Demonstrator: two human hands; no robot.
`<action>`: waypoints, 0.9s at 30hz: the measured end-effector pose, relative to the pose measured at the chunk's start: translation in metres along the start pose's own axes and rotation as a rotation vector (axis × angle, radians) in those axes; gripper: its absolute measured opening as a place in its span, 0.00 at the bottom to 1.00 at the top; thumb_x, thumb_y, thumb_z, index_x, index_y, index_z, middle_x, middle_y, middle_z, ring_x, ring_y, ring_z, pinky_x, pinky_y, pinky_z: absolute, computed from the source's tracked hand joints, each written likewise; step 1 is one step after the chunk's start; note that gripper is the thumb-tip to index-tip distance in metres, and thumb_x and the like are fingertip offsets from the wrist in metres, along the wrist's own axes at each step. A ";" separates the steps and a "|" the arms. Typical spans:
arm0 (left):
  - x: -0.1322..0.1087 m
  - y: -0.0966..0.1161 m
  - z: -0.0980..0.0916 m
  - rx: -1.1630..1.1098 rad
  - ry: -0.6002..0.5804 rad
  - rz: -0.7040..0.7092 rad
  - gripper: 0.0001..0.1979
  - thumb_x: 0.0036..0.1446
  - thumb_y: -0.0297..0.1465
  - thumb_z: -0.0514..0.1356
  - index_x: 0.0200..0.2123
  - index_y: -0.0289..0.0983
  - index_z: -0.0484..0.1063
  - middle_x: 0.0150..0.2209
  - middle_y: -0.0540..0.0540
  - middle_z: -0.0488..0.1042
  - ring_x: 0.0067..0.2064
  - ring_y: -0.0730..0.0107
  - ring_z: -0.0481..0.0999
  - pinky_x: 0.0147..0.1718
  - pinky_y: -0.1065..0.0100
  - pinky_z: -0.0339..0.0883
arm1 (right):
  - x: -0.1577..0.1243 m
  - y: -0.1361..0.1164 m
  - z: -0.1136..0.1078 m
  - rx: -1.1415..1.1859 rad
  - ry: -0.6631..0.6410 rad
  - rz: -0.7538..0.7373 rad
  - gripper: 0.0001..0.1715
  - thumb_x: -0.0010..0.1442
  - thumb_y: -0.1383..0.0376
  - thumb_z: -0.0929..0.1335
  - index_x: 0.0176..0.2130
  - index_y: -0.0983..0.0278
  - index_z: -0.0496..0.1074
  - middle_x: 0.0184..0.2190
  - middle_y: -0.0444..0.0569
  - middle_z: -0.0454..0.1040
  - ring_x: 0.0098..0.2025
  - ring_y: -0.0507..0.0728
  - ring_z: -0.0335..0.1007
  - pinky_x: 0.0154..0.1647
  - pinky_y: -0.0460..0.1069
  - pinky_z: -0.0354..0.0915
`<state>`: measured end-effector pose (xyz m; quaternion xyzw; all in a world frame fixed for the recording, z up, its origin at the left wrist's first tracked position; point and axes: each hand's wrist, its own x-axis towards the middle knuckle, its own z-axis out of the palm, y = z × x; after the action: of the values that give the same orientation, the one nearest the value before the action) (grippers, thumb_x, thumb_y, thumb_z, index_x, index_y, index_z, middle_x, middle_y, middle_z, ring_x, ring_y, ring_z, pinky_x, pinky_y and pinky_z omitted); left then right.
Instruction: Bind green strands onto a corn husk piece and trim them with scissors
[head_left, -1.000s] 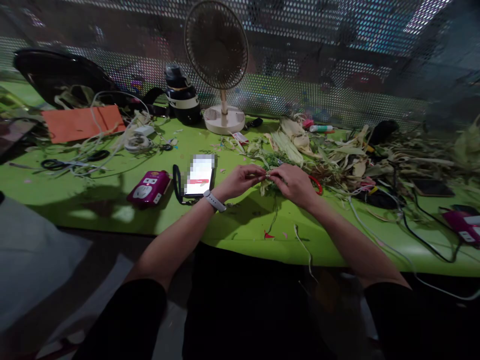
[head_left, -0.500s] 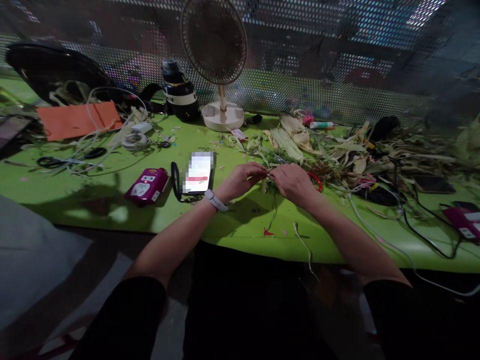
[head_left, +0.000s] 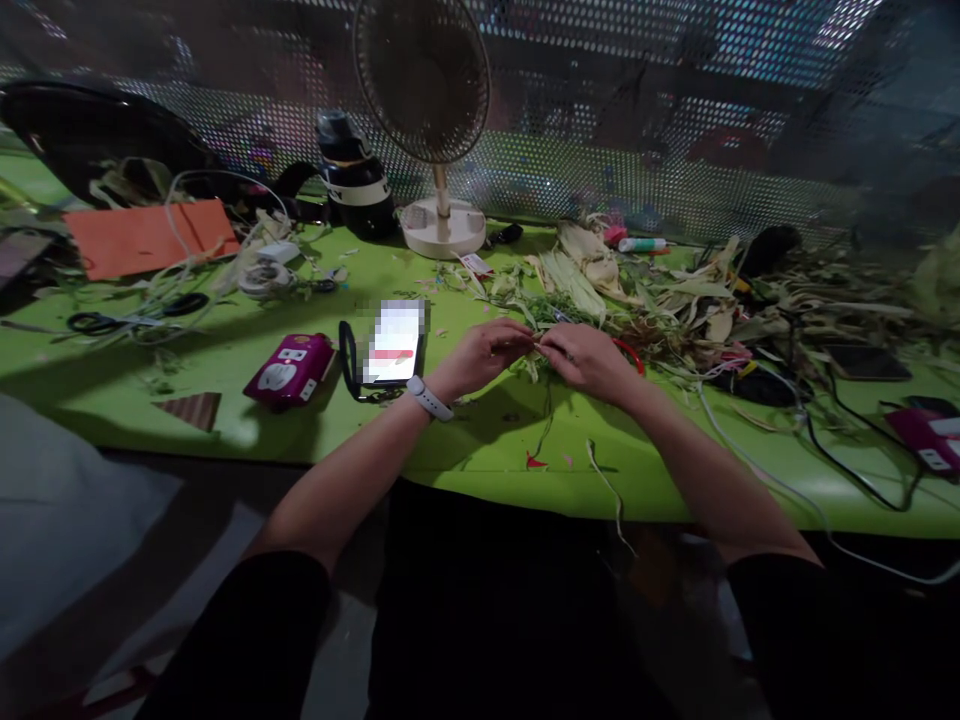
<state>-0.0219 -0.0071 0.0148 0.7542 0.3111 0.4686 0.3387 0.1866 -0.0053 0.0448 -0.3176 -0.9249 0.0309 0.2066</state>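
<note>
place: craft workshop, by the look | perforated metal panel (head_left: pixel 525 150), 12 o'clock | green counter (head_left: pixel 465 455) | dried husks (head_left: pixel 716 325) heaped, 3 o'clock | black-handled scissors (head_left: pixel 185 303), 9 o'clock | magenta socket block (head_left: pixel 289 372), also 9 | glue-stick-like tube (head_left: pixel 643 245), 2 o'clock

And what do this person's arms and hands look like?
Short black sleeves end around the elbows, leaving the forearms bare. A pale wristband, maybe a watch, circles the left wrist. Neither the left hand nor the right hand wears a glove.
</note>
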 end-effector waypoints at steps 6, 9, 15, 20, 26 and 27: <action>-0.002 0.000 -0.004 -0.346 -0.138 -0.234 0.20 0.51 0.30 0.67 0.48 0.35 0.73 0.49 0.40 0.76 0.47 0.68 0.77 0.48 0.64 0.73 | 0.000 0.002 -0.005 0.217 0.103 0.080 0.10 0.66 0.62 0.62 0.35 0.63 0.69 0.31 0.49 0.74 0.32 0.54 0.65 0.34 0.48 0.59; -0.002 -0.005 -0.002 -0.365 -0.099 -0.237 0.19 0.51 0.29 0.66 0.47 0.34 0.72 0.45 0.41 0.77 0.44 0.69 0.78 0.46 0.65 0.74 | 0.000 0.002 -0.006 0.260 0.139 0.095 0.10 0.66 0.62 0.62 0.35 0.63 0.68 0.30 0.49 0.72 0.32 0.54 0.65 0.35 0.49 0.60; -0.001 0.000 0.000 -0.435 0.009 -0.256 0.30 0.47 0.28 0.69 0.55 0.37 0.66 0.40 0.45 0.78 0.40 0.70 0.80 0.39 0.69 0.75 | 0.000 -0.003 -0.005 0.267 0.135 0.065 0.11 0.67 0.62 0.62 0.35 0.63 0.68 0.30 0.48 0.72 0.31 0.53 0.64 0.34 0.48 0.60; -0.001 0.005 0.000 -0.430 0.035 -0.298 0.31 0.44 0.30 0.71 0.52 0.35 0.66 0.35 0.47 0.78 0.37 0.71 0.79 0.37 0.70 0.75 | 0.001 -0.006 -0.003 0.245 0.138 0.033 0.11 0.67 0.62 0.62 0.34 0.63 0.67 0.29 0.48 0.71 0.31 0.53 0.64 0.33 0.48 0.59; -0.003 0.007 0.002 -0.421 0.025 -0.239 0.29 0.48 0.31 0.70 0.52 0.36 0.64 0.38 0.46 0.78 0.36 0.73 0.79 0.36 0.71 0.74 | 0.000 -0.005 -0.004 0.279 0.182 0.040 0.12 0.68 0.61 0.61 0.35 0.62 0.68 0.30 0.47 0.71 0.32 0.53 0.65 0.34 0.48 0.61; -0.003 0.006 0.002 -0.412 0.028 -0.224 0.29 0.49 0.30 0.69 0.52 0.36 0.64 0.39 0.45 0.78 0.37 0.73 0.79 0.36 0.71 0.74 | 0.000 -0.004 -0.005 0.281 0.197 0.042 0.12 0.68 0.60 0.61 0.35 0.62 0.68 0.30 0.47 0.71 0.32 0.53 0.65 0.34 0.49 0.61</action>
<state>-0.0205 -0.0134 0.0177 0.6234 0.2953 0.4919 0.5313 0.1860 -0.0090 0.0498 -0.3065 -0.8798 0.1329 0.3381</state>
